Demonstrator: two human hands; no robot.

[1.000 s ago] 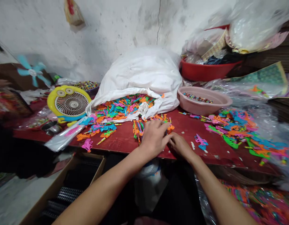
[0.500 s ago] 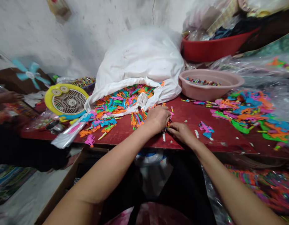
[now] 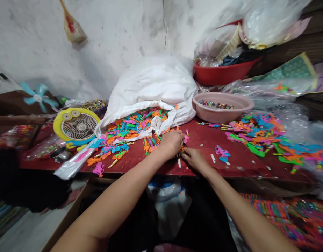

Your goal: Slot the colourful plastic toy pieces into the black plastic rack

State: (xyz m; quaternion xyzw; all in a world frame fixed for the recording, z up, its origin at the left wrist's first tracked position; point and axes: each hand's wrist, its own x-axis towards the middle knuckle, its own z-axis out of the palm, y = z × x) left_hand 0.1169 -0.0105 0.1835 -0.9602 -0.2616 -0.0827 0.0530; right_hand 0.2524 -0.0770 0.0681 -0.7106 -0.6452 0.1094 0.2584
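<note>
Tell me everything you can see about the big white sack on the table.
The white sack, large, bulging and wrinkled, looks like thin cloth or woven plastic. It slumps on the red table, mouth open toward the wearer, the rim loosely folded and bunched into a twist at the front. Orange, pink, blue and green plastic pieces show inside, with more lying just outside the mouth. A pink basin stands close on the right; whether they touch is unclear.

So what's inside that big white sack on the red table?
In its open mouth, the white sack shows a heap of small plastic pieces, orange, blue, green and pink. Deeper contents are hidden by the sack itself.
</note>
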